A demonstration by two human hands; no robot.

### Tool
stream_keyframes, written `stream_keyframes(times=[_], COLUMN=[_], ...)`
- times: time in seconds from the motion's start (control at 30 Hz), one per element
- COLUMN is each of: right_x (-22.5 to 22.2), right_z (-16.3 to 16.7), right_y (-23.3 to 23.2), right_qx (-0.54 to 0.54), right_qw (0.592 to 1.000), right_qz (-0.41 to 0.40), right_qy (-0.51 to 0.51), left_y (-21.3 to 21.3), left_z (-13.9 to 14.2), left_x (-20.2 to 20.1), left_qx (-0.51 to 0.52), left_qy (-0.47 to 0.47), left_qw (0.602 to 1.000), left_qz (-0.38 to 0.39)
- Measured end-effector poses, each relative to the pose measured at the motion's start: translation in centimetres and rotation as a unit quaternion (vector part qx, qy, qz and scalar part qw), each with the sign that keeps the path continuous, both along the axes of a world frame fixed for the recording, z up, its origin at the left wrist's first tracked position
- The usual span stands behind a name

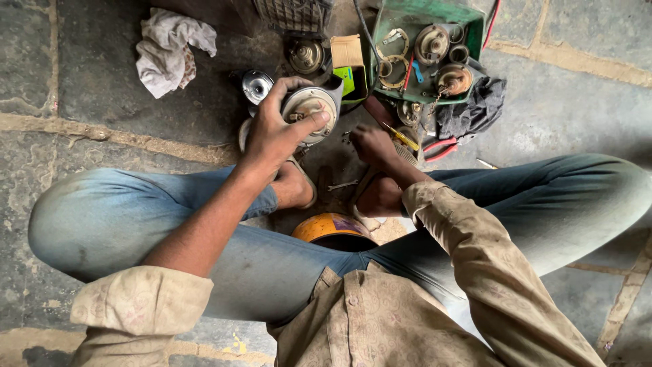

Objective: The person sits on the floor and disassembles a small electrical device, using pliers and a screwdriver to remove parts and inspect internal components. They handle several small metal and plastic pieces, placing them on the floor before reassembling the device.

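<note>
Head view: your left hand point(275, 129) is wrapped around the round metal motor part point(309, 109), thumb across its face. Keep that grip firm so it doesn't roll. The part sits just above your crossed legs, over the stone floor point(102, 81). Your right hand point(372, 144) is loosely curled near the yellow-handled screwdriver point(401, 138), below the green tray point(468, 20); can't tell if it's pinching anything.
</note>
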State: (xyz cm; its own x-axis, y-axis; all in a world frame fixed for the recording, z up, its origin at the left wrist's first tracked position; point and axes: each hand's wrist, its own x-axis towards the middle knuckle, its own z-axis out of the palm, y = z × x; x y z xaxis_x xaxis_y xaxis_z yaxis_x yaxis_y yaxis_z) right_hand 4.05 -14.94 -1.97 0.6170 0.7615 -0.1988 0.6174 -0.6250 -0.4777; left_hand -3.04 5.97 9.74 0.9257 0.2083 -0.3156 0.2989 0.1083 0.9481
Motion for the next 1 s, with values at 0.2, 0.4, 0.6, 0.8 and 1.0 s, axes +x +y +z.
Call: stream_keyframes(times=[0.2,0.4,0.6,0.8,1.0], right_x=[-1.3,-0.1,5.4,4.7,3.1], right_z=[-1.9,-2.7,4.3,15.6,16.8], right_y=[0.4,0.4,2.2,-1.1,-1.0], right_qx=[-0.010,0.059,0.420,0.325,0.316], right_qw=[0.990,0.997,0.872,0.921,0.938], right_qz=[0.138,0.038,-0.189,-0.040,0.091], right_qy=[-0.027,0.026,0.165,0.213,0.112], left_y=[-0.1,-0.3,-0.8,-0.9,-1.0], left_z=[-0.9,-1.2,1.4,3.6,3.8], left_x=[0.0,0.0,0.0,-0.3,-0.5], left_qx=[0.014,0.048,0.180,0.157,0.142], left_qy=[-0.026,-0.055,-0.081,-0.080,-0.065], left_qw=[0.999,0.996,0.976,0.973,0.970], left_qz=[-0.021,-0.052,-0.092,-0.147,-0.185])
